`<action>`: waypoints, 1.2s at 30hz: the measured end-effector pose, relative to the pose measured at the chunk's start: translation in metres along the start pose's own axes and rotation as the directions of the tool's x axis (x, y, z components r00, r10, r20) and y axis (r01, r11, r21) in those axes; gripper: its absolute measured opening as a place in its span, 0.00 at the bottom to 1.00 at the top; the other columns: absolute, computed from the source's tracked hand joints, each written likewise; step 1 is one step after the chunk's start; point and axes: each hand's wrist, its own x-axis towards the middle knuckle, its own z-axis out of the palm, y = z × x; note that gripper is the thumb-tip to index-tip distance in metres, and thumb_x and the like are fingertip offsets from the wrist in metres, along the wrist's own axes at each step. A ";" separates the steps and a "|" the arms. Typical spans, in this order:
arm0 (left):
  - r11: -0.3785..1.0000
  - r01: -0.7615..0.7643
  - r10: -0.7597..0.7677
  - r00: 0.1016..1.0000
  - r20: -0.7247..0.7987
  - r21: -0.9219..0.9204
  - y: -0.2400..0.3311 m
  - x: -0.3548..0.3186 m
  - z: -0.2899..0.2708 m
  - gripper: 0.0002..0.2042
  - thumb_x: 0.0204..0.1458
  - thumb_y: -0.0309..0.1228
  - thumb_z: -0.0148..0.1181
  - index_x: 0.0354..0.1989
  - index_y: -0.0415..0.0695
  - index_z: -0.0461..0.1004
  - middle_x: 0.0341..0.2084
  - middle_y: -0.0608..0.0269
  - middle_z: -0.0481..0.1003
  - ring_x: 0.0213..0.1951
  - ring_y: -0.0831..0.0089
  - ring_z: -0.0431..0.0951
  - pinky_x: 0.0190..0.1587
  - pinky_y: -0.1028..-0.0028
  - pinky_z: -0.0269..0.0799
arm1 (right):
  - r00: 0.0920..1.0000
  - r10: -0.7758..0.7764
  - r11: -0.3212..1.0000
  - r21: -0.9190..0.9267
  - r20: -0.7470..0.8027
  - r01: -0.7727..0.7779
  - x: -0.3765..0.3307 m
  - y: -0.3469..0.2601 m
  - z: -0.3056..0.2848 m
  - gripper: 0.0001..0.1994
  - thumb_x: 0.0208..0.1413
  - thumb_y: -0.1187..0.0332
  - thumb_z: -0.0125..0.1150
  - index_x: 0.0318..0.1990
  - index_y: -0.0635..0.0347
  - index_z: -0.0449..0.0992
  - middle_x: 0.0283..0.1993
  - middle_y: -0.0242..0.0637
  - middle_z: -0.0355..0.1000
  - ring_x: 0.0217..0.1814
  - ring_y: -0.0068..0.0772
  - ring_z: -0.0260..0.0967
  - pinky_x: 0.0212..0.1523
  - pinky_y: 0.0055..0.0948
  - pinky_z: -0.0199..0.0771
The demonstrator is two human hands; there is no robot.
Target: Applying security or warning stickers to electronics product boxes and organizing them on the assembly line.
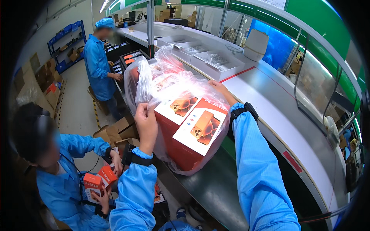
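Observation:
A clear plastic bag [143, 77] filled with red and white phone boxes [201, 127] is in front of me, its gathered top bunched toward the far side. Through the film, the nearest boxes show an orange phone printed on the white face. My left hand [147, 122] pinches the film at the bag's left edge, thumb against fingers. On the far right side, my right hand [221, 91] is closed on the bag's edge; its fingertips are partly hidden by the film. Dark straps circle both my wrists over blue sleeves.
A dark green belt surface [210, 192] runs under the bag, beside a long white worktable [285, 115]. White trays [217, 63] hold clear plastic pieces. A nearby co-worker [73, 173] at left holds orange phone boxes [93, 183]; another person [97, 61] stands farther back. Open cartons [115, 131] lie between.

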 end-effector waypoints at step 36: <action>0.148 -0.560 -0.445 0.699 0.560 0.815 0.094 -0.020 0.099 0.40 0.54 0.57 0.47 0.65 0.35 0.55 0.67 0.39 0.53 0.67 0.44 0.52 0.68 0.56 0.48 | 0.908 0.094 0.826 -0.477 -0.408 -0.300 -0.036 0.170 -0.017 0.20 0.48 0.54 0.61 0.36 0.65 0.80 0.42 0.59 0.75 0.47 0.61 0.73 0.48 0.45 0.74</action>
